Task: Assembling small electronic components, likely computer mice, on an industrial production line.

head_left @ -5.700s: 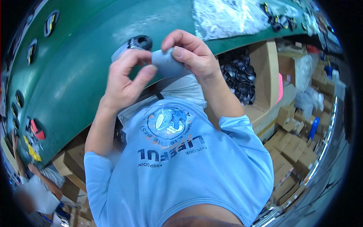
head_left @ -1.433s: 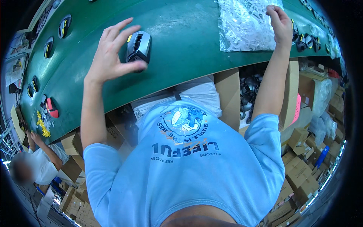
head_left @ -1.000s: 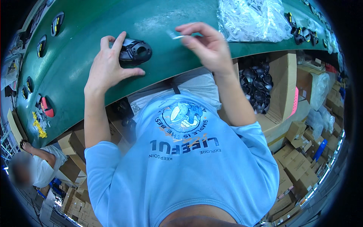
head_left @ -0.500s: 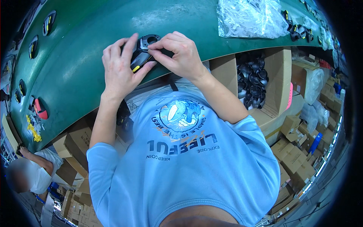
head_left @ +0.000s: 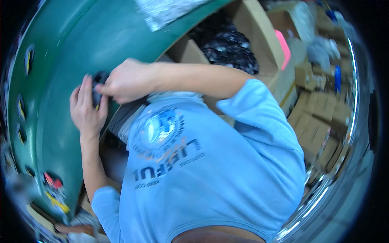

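At the table's near edge my left hand [head_left: 88,111] is closed around a black and grey plastic part [head_left: 100,77] with a yellow mark and a round opening at its far end. The part lies between thumb and fingers, partly covered by both hands. My right hand [head_left: 127,81] comes in from the right, curled, with its fingertips on the part. It is smeared by motion, and whatever small thing its fingers may pinch is hidden.
On the green table [head_left: 81,48] several similar dark pieces [head_left: 29,60] lie along the left. Further down are a red piece [head_left: 52,180] and yellow scraps [head_left: 57,202]. A clear plastic bag [head_left: 166,12] lies at the far side. An open cardboard box [head_left: 263,30] holds black curved parts [head_left: 231,50]. Another person's arm [head_left: 75,229] shows lower left.
The view has turned, so the table, box and both hands sit differently in the picture. My right hand has curled more, its forearm now coming across from the right. My left hand keeps hold of the part.
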The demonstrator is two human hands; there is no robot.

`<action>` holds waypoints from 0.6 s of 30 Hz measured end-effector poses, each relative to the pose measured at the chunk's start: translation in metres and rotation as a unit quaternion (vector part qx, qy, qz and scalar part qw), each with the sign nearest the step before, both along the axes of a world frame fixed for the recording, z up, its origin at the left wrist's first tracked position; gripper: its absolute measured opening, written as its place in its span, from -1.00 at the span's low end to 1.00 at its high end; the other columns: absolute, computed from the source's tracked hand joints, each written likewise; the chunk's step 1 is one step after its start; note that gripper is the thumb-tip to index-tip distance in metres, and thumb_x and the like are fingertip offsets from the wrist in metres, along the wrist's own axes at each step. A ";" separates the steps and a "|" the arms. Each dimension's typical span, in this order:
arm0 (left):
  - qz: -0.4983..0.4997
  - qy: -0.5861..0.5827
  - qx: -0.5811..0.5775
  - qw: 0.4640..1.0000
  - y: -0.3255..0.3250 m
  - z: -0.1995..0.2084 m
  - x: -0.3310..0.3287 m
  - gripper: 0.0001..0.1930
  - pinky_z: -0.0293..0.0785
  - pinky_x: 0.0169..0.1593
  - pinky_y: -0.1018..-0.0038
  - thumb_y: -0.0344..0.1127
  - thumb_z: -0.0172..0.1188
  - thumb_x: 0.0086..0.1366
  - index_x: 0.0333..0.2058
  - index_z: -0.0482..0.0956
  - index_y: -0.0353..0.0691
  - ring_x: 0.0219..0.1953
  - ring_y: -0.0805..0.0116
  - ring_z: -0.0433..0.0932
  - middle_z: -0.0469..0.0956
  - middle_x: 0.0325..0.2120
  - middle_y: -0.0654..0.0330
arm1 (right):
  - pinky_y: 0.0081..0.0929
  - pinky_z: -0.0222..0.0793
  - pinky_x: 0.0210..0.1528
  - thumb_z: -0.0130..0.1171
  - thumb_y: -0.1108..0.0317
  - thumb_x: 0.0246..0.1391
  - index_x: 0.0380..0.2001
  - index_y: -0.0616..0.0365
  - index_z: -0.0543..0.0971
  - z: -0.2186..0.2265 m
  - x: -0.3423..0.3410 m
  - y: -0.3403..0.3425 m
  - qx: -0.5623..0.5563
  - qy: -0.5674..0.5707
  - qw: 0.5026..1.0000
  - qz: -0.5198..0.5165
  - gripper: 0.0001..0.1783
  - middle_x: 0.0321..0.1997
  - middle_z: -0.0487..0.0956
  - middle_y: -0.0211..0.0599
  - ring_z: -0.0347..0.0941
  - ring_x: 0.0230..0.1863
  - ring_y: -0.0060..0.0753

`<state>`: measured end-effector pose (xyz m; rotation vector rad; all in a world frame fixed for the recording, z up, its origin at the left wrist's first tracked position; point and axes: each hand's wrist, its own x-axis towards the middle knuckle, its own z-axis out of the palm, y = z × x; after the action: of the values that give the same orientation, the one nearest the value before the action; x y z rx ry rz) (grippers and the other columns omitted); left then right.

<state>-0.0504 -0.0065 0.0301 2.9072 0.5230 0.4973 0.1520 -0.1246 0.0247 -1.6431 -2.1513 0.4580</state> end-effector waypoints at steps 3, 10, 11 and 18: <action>-0.001 -0.004 0.002 1.000 0.004 -0.009 -0.001 -0.35 0.49 0.27 0.11 -0.22 0.43 0.31 0.32 0.54 -0.33 0.15 -0.13 0.60 0.63 0.22 -0.05 | -0.11 0.64 -0.37 0.33 0.12 0.17 0.15 -0.08 0.67 -0.018 0.002 -0.007 0.091 0.029 0.995 -0.021 -0.53 -0.35 0.72 -0.37 0.73 -0.28 -0.10; 0.040 -0.032 0.012 0.999 -0.005 -0.018 -0.001 -0.37 0.39 0.31 0.11 -0.19 0.41 0.39 0.35 0.51 -0.36 0.19 -0.11 0.50 0.61 0.23 -0.04 | -0.29 0.64 -0.21 0.46 0.22 0.19 -0.24 0.01 0.84 -0.047 0.119 -0.141 0.297 0.175 0.837 -0.426 -0.85 -0.29 0.78 -0.22 0.74 -0.24 -0.25; 0.027 -0.036 0.016 0.999 -0.003 -0.019 0.002 -0.37 0.40 0.30 0.11 -0.20 0.40 0.40 0.35 0.51 -0.36 0.18 -0.10 0.51 0.62 0.21 -0.05 | -0.33 0.65 -0.15 0.44 0.22 0.22 -0.23 0.05 0.84 -0.069 0.147 -0.172 0.227 0.172 0.809 -0.514 -0.83 -0.23 0.81 -0.16 0.76 -0.24 -0.26; 0.012 -0.029 0.013 0.999 0.003 -0.024 -0.001 -0.37 0.38 0.29 0.13 -0.20 0.40 0.40 0.35 0.50 -0.37 0.15 -0.07 0.53 0.62 0.19 -0.07 | -0.35 0.62 -0.19 0.41 0.09 0.29 0.02 0.13 0.78 -0.228 0.209 -0.295 -0.065 0.393 0.549 -0.735 -0.60 -0.16 0.80 -0.16 0.74 -0.26 -0.33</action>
<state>-0.0518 -0.0034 0.0066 2.9037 0.5467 0.5949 0.3606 -0.4198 -0.2029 -2.0273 0.2363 0.5478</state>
